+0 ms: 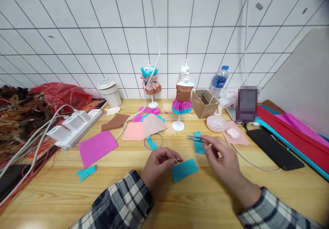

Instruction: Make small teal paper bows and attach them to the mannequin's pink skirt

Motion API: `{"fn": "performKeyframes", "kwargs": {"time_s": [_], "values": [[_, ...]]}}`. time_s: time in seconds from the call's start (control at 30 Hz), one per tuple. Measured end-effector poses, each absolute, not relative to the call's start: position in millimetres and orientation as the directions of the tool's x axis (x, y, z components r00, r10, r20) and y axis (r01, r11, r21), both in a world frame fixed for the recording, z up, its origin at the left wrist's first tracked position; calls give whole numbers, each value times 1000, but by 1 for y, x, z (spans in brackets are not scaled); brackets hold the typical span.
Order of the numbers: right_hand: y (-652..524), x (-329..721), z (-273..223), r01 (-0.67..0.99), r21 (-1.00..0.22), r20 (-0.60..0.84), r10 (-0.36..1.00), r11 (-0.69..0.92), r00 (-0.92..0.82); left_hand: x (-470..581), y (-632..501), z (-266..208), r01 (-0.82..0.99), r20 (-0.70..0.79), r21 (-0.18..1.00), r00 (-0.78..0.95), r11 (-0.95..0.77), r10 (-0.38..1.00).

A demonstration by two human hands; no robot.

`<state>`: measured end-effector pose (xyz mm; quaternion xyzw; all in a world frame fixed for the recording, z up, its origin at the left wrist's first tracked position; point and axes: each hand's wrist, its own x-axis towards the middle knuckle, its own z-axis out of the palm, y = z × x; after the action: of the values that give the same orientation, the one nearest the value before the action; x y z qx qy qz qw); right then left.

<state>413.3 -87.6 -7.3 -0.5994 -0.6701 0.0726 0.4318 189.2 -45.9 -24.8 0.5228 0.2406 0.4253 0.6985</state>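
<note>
On the pale wooden table (200,205), directly in front of the person, a flat turquoise fabric rectangle (186,170) lies slightly askew, just beside the fingertips of the left hand (159,165). That hand is loosely curled, its thumb and forefinger drawn close together at the cloth's upper left corner; a tiny glint shows there, but whether the fingers pinch something cannot be told. The right hand (224,155) is half open, with thumb and forefinger at the rear end of small dark metal thread snips (191,138); how firmly they grip is unclear. The snips' blades stand parted and point left, over a narrow turquoise fabric strip (199,149). Left of the snips, a thin round metal hoop (163,142) encircles part of another turquoise scrap (152,143), near overlapping peach fabric pieces (133,131). Farther left lies a magenta fabric rectangle (97,148), with a small turquoise offcut (87,172) below it. Beyond the hands stands a white miniature dress form (184,93) in a brown bodice and a magenta skirt edged with turquoise. A shallow pink plastic dish (217,129) sits to its right, in front of an open brown cardboard box (203,110).
</note>
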Motion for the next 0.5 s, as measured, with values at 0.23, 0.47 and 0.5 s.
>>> {"fn": "performKeyframes", "kwargs": {"time_s": [0.23, 0.47, 0.5], "values": [[-103, 386, -9, 488, -700, 474, 850, 521, -229, 193, -55, -28, -332, 132, 940, 573, 82, 809], [-104, 380, -10, 423, -798, 396, 903, 429, -169, 195, -59, -25, -263, 112, 962, 606, 66, 787], [-104, 379, -10, 417, -801, 397, 903, 429, -166, 196, -59, -25, -255, 117, 965, 612, 56, 782]]}}
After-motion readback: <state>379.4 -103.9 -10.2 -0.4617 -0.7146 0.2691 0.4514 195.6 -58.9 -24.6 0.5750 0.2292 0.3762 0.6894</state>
